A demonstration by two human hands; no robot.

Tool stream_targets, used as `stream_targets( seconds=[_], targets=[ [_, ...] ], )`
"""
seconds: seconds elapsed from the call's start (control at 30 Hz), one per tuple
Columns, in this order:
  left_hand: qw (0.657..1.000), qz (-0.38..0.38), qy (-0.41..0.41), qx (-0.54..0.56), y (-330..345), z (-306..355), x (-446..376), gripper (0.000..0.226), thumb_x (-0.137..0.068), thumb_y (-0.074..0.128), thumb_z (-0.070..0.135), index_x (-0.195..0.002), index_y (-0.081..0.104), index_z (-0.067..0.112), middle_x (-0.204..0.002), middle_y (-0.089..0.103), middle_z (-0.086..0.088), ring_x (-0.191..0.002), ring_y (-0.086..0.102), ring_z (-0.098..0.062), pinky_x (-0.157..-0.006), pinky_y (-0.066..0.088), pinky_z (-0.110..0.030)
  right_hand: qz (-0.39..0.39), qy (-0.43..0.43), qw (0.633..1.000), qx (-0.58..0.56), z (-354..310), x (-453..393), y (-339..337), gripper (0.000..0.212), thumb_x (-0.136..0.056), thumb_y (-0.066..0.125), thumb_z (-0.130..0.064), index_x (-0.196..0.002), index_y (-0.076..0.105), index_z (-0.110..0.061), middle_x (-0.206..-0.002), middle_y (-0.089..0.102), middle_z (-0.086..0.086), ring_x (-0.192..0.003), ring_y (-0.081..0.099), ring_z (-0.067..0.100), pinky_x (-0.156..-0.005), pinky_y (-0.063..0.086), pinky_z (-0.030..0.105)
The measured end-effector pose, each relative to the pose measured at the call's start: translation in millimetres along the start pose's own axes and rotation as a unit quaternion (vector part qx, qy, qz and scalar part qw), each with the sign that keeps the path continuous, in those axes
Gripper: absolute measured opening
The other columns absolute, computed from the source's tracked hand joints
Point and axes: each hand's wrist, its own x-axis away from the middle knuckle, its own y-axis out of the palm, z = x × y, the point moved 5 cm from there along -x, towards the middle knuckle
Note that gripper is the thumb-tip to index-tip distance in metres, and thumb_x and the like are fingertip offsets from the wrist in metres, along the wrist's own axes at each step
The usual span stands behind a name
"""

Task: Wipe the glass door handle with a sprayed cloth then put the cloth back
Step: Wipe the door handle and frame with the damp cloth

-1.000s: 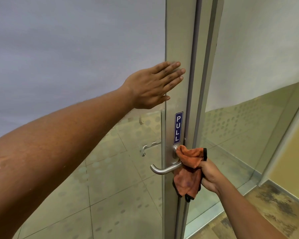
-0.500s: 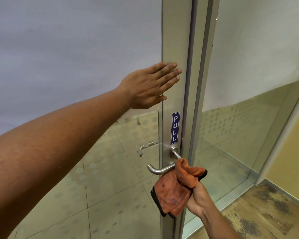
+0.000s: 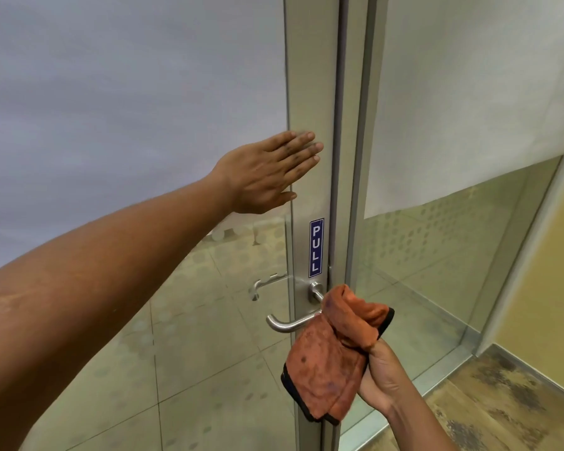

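Note:
A silver lever handle (image 3: 287, 323) sticks out from the metal stile of the glass door (image 3: 310, 92), just below a blue PULL sticker (image 3: 316, 247). My right hand (image 3: 385, 375) grips an orange cloth with black edging (image 3: 332, 356), whose upper fold lies against the handle's right end near the pivot. The rest of the cloth hangs below the lever. My left hand (image 3: 267, 170) rests flat on the door, fingers spread, above the sticker.
Frosted film covers the upper glass on both sides of the frame. A fixed glass panel (image 3: 453, 255) stands to the right, with a yellow wall (image 3: 547, 271) beyond it. Worn wooden flooring (image 3: 495, 405) lies at the bottom right. A second handle shows through the glass.
My right hand dropped below the handle with the cloth, which now drapes down and left from the lever's right end. The left hand stayed flat on the door.

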Motion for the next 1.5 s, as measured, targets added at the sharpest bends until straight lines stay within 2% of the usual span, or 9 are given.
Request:
stream_targets(
  seconds=[0.1, 0.2, 0.33, 0.43, 0.57, 0.83, 1.07, 1.3, 1.5],
  targets=[
    [1.000, -0.005, -0.001, -0.002, 0.5, 0.4, 0.0, 0.074, -0.104, 0.001, 0.052, -0.160, -0.011, 0.005, -0.169, -0.011, -0.016, -0.157, -0.011, -0.031, -0.129, 0.004, -0.046, 0.013, -0.022, 1.000, -0.009, -18.2, 1.9, -1.5, 0.048, -0.072, 0.069, 0.004, -0.119, 0.065, 0.002, -0.107, 0.073, 0.021, -0.098, 0.071, 0.034, -0.085, 0.055, 0.044],
    [1.000, -0.013, -0.003, -0.001, -1.7, 0.4, 0.2, 0.074, -0.104, 0.003, 0.052, -0.160, -0.010, 0.005, -0.169, -0.012, -0.017, -0.157, -0.011, -0.031, -0.129, 0.003, -0.046, 0.000, -0.057, 0.998, -0.013, -34.9, 4.3, 5.0, 0.032, -0.076, 0.073, -0.009, -0.109, 0.071, -0.008, -0.107, 0.075, 0.018, -0.097, 0.073, 0.031, -0.083, 0.057, 0.044],
    [1.000, -0.015, -0.003, 0.011, -4.4, 0.2, -0.7, 0.073, -0.105, 0.006, 0.051, -0.161, -0.006, 0.005, -0.169, -0.008, -0.017, -0.158, -0.008, -0.031, -0.130, 0.005, -0.046, -0.010, -0.111, 0.992, 0.059, -52.8, 4.1, 14.8, 0.071, -0.052, 0.097, -0.025, -0.114, 0.068, -0.009, -0.112, 0.074, 0.018, -0.105, 0.071, 0.033, -0.083, 0.059, 0.043],
    [0.999, -0.024, -0.010, 0.029, -5.1, 0.1, -1.6, 0.073, -0.104, 0.004, 0.050, -0.161, -0.003, 0.006, -0.169, -0.006, -0.016, -0.158, -0.006, -0.031, -0.130, 0.006, -0.046, 0.015, -0.146, 0.987, 0.068, -64.3, 1.7, 20.0, 0.045, -0.072, 0.085, -0.016, -0.114, 0.068, -0.010, -0.112, 0.075, 0.016, -0.106, 0.071, 0.032, -0.092, 0.054, 0.045],
    [0.998, -0.036, -0.026, 0.047, -11.2, 2.0, -3.4, 0.075, -0.102, 0.001, 0.051, -0.162, -0.002, 0.007, -0.170, -0.004, -0.015, -0.158, -0.005, -0.031, -0.130, 0.003, -0.045, 0.032, -0.147, 0.988, 0.027, -74.7, -3.4, 27.3, 0.026, -0.088, 0.067, -0.020, -0.113, 0.067, -0.014, -0.107, 0.077, 0.009, -0.100, 0.074, 0.024, -0.082, 0.057, 0.040],
    [0.990, -0.066, -0.078, 0.100, -17.0, 39.0, -1.7, 0.074, -0.104, 0.013, 0.052, -0.162, 0.004, 0.008, -0.170, 0.002, -0.015, -0.158, -0.002, -0.031, -0.129, 0.000, -0.047, 0.018, -0.107, 0.994, -0.021, -91.8, -10.6, 30.0, 0.039, -0.094, 0.063, -0.027, -0.127, 0.063, -0.006, -0.117, 0.073, 0.014, -0.109, 0.070, 0.028, -0.096, 0.053, 0.049],
    [0.989, -0.102, -0.044, 0.097, -14.3, 83.5, 17.7, 0.068, -0.107, 0.020, 0.050, -0.162, 0.016, 0.010, -0.169, 0.018, -0.013, -0.157, 0.012, -0.030, -0.127, 0.002, -0.058, 0.006, -0.121, 0.992, -0.027, -95.3, -5.5, 32.1, 0.018, -0.094, 0.062, -0.016, -0.111, 0.067, -0.012, -0.100, 0.079, 0.002, -0.094, 0.075, 0.015, -0.072, 0.059, 0.034],
    [0.991, -0.063, -0.064, 0.104, -34.4, 90.6, 26.5, 0.061, -0.107, 0.026, 0.044, -0.160, 0.027, 0.014, -0.157, 0.046, -0.015, -0.148, 0.038, -0.034, -0.126, 0.003, -0.060, 0.021, -0.124, 0.992, -0.016, -92.6, 18.2, 31.7, 0.023, -0.090, 0.067, -0.017, -0.113, 0.068, -0.015, -0.107, 0.077, 0.004, -0.095, 0.074, 0.015, -0.064, 0.059, 0.029],
    [0.966, -0.036, -0.151, 0.204, -51.8, 102.0, 44.5, 0.060, -0.107, 0.026, 0.046, -0.160, 0.025, 0.018, -0.160, 0.041, -0.012, -0.148, 0.037, -0.033, -0.125, 0.021, -0.050, 0.042, -0.156, 0.987, -0.008, -93.5, 49.9, 43.7, 0.054, -0.073, 0.074, -0.031, -0.122, 0.064, -0.012, -0.111, 0.076, 0.006, -0.106, 0.070, 0.023, -0.072, 0.058, 0.038]
  ],
)
